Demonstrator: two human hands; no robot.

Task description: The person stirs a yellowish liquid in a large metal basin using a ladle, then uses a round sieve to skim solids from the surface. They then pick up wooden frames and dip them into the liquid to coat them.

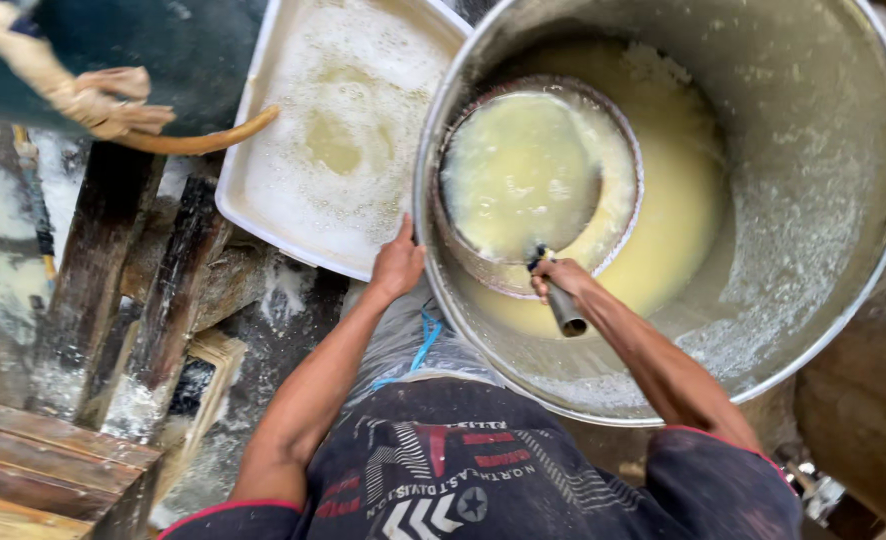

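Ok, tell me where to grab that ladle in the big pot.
Take the ladle by its metal handle, coming from the near rim, where the right hand holds it. The handle sticks out towards the person; the bowl sits full of yellow liquid.

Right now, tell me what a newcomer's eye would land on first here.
First comes the big metal vat at upper right, holding pale yellow liquid. Inside it, the right hand grips the handle of a round scoop brimming with that liquid, while the left hand steadies the vat's rim. To the left sits a white tray full of foamy liquid.
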